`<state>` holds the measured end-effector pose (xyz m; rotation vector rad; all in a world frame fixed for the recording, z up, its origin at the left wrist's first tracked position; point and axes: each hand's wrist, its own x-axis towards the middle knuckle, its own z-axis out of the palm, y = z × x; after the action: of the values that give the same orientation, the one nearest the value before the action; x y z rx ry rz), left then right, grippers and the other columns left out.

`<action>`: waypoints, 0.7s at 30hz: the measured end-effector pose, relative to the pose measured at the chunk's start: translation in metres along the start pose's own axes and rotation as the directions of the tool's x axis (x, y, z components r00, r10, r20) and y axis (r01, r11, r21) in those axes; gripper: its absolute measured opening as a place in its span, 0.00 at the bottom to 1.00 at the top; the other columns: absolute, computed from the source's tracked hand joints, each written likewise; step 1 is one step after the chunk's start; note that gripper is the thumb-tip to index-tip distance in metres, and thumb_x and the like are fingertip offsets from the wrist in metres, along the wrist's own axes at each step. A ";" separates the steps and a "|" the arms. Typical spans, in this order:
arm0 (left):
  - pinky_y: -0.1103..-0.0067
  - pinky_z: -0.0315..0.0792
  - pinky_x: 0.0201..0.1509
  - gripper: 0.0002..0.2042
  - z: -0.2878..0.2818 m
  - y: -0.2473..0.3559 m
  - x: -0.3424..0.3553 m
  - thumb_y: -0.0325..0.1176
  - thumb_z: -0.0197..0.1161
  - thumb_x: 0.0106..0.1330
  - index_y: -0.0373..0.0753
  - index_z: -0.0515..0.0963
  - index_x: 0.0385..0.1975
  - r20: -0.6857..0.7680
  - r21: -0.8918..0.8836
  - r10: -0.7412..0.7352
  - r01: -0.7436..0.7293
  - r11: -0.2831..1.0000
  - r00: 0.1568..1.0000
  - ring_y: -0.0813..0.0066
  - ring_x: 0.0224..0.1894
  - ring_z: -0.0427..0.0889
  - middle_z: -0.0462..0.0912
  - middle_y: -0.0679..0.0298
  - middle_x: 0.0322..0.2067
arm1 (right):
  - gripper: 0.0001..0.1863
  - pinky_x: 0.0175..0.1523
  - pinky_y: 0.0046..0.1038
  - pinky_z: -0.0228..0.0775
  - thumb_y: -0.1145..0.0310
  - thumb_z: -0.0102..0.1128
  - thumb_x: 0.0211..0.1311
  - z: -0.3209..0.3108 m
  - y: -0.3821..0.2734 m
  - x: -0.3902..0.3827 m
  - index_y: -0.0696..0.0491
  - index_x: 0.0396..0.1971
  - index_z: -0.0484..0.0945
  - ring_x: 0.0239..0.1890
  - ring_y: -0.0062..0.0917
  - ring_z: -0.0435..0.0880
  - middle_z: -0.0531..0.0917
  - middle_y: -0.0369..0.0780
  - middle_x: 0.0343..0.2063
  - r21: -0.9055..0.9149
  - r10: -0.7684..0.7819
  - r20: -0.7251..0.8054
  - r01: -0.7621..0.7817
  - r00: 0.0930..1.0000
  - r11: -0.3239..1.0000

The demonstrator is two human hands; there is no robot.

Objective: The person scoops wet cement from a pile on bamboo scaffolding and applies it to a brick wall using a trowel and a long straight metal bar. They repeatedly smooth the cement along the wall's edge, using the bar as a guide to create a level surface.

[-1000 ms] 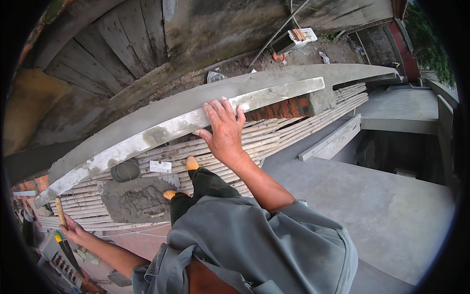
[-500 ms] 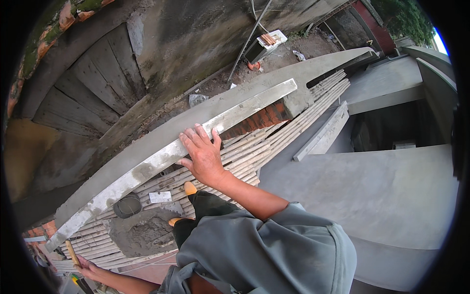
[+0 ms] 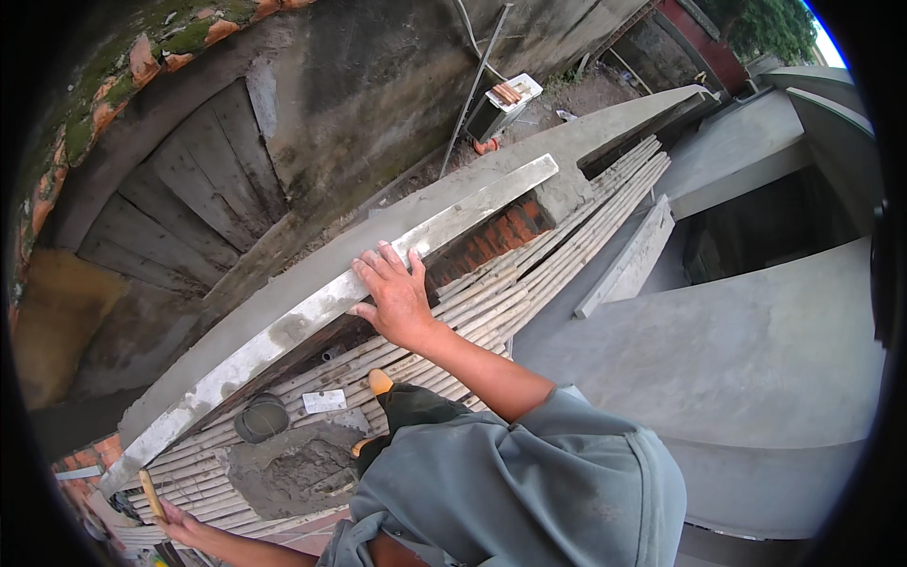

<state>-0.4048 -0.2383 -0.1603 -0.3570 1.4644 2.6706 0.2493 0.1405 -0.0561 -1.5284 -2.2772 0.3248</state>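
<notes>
Fingers of my right hand (image 3: 397, 295) hook over a long, pale, mortar-smeared straightedge (image 3: 302, 317), its thumb on the near side. The straightedge runs along the inner edge of a grey plastered wall top (image 3: 283, 274). At lower left, my left hand (image 3: 179, 524) is closed around a light wooden handle (image 3: 151, 493), whose upper end is close to the straightedge's near end. I cannot make out what tool the handle belongs to.
I stand on a bamboo pole platform (image 3: 491, 312). On it are a mound of wet mortar (image 3: 293, 472), a dark bucket (image 3: 261, 418) and a white rectangular piece (image 3: 324, 401). Exposed brickwork (image 3: 491, 241) borders the platform. A mortar-stained plank (image 3: 625, 260) leans at right, near a dark opening (image 3: 765, 227).
The whole view has shifted and tilted slightly. Both hands keep their places, the right on the straightedge and the left on the wooden handle. My feet show a little less.
</notes>
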 end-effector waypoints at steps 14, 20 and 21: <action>0.58 0.77 0.68 0.26 -0.131 0.040 0.009 0.35 0.56 0.78 0.14 0.65 0.60 -0.090 0.098 -0.026 0.035 0.995 0.996 0.46 0.62 0.75 0.73 0.35 0.59 | 0.38 0.76 0.61 0.42 0.54 0.72 0.58 0.008 -0.006 -0.006 0.51 0.67 0.71 0.76 0.45 0.58 0.71 0.43 0.69 -0.105 0.021 0.033 -0.018 0.999 0.994; 0.60 0.81 0.63 0.25 -0.211 0.059 0.011 0.39 0.59 0.76 0.18 0.69 0.59 -0.204 0.176 -0.071 0.108 0.978 0.976 0.48 0.57 0.80 0.78 0.39 0.53 | 0.38 0.77 0.58 0.41 0.54 0.72 0.59 0.014 -0.005 -0.006 0.49 0.68 0.72 0.77 0.43 0.58 0.70 0.43 0.71 -0.128 0.026 0.038 -0.021 0.999 0.992; 0.59 0.80 0.64 0.26 -0.220 0.059 0.003 0.40 0.59 0.76 0.19 0.68 0.59 -0.197 0.223 -0.033 0.078 0.972 0.980 0.49 0.56 0.80 0.79 0.40 0.52 | 0.37 0.78 0.56 0.42 0.55 0.72 0.59 0.013 -0.007 -0.006 0.49 0.68 0.71 0.77 0.42 0.59 0.70 0.43 0.71 -0.164 0.013 0.037 -0.007 0.999 0.986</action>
<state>-0.3816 -0.4554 -0.2266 -0.6420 1.7660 2.4454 0.2400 0.1324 -0.0658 -1.6263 -2.3776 0.1745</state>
